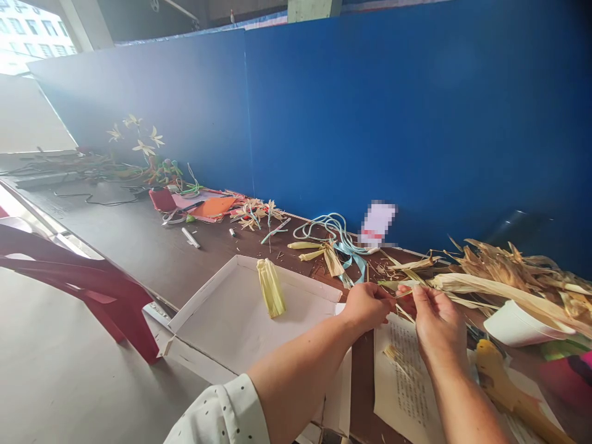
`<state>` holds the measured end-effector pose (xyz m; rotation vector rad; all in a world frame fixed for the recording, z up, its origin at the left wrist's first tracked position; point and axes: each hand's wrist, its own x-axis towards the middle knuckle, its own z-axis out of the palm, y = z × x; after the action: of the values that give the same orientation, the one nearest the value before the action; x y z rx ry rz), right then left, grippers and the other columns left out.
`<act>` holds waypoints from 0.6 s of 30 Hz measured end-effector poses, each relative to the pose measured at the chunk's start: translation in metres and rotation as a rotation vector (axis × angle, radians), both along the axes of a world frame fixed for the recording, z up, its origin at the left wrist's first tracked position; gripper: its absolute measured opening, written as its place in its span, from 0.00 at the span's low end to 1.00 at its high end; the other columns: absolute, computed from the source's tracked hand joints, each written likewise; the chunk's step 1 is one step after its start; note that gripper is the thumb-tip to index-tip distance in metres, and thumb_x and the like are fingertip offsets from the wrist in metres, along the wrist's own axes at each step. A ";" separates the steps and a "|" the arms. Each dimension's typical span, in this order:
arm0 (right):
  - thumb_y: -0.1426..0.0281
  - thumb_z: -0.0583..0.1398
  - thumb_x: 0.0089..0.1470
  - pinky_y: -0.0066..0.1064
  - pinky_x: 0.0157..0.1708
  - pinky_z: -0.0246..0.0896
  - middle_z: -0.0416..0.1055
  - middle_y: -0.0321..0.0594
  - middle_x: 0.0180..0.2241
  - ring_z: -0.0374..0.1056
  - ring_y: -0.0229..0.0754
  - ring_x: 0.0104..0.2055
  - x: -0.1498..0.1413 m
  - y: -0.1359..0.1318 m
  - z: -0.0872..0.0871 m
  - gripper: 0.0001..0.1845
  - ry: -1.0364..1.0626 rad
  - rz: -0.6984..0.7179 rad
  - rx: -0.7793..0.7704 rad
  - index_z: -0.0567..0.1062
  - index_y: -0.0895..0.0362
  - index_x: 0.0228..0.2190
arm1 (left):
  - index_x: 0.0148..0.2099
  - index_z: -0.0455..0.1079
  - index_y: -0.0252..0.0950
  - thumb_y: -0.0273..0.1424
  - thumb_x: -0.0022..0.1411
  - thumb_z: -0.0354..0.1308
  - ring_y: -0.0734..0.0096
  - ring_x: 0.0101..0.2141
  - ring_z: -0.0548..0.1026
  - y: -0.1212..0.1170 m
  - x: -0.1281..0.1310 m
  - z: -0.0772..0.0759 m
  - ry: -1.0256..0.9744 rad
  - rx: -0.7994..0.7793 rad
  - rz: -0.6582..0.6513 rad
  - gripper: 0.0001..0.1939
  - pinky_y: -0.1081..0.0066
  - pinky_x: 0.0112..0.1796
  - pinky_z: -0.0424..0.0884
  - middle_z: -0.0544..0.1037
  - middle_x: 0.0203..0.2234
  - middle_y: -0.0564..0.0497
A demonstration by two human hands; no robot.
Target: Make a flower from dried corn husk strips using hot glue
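Over the edge of a printed sheet (402, 376), both my hands are close together, fingers pinched. A thin, pale green strip of corn husk (403, 292) runs between them. My left hand (367, 306) closes on one end, its fingertips partly hidden behind the hand. The thumb and fingers of my right hand (437, 314) pinch the other end. Small dry husk scraps (396, 357) lie on the sheet below. To the left, a folded yellow-green husk bundle (271, 288) rests in an open white cardboard box lid (222, 324).
Dried husks (499, 268) are heaped at the right behind a white cup (527, 324). A yellow tool (502, 376) lies near my right forearm. Pale blue cord (324, 225) and husk flowers (254, 213) lie along the blue partition (393, 111). A red chair (106, 290) stands left.
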<state>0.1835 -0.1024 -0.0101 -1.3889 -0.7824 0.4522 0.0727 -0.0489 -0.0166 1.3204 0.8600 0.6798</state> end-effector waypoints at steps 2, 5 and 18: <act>0.48 0.66 0.39 0.34 0.25 0.67 0.75 0.43 0.29 0.70 0.43 0.26 0.000 0.001 0.000 0.25 0.012 0.014 0.009 0.71 0.55 0.30 | 0.31 0.72 0.32 0.28 0.51 0.58 0.79 0.22 0.68 0.000 0.000 -0.001 0.003 -0.002 -0.009 0.04 0.78 0.23 0.70 0.74 0.24 0.52; 0.48 0.66 0.38 0.34 0.24 0.67 0.75 0.43 0.29 0.70 0.42 0.25 0.002 0.003 -0.001 0.25 0.005 0.014 0.024 0.71 0.55 0.30 | 0.32 0.72 0.33 0.29 0.51 0.58 0.80 0.23 0.68 0.002 0.002 -0.004 -0.010 -0.014 -0.023 0.05 0.78 0.24 0.71 0.75 0.25 0.52; 0.48 0.65 0.40 0.34 0.22 0.65 0.74 0.42 0.27 0.70 0.44 0.25 -0.002 0.000 0.004 0.23 -0.102 -0.014 0.013 0.71 0.54 0.29 | 0.41 0.68 0.37 0.40 0.48 0.64 0.71 0.32 0.73 -0.010 -0.010 0.008 0.181 0.434 0.103 0.19 0.71 0.36 0.69 0.77 0.34 0.50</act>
<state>0.1812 -0.1024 -0.0065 -1.4135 -0.8564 0.3671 0.0629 -0.0584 -0.0089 1.7555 0.9649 0.8701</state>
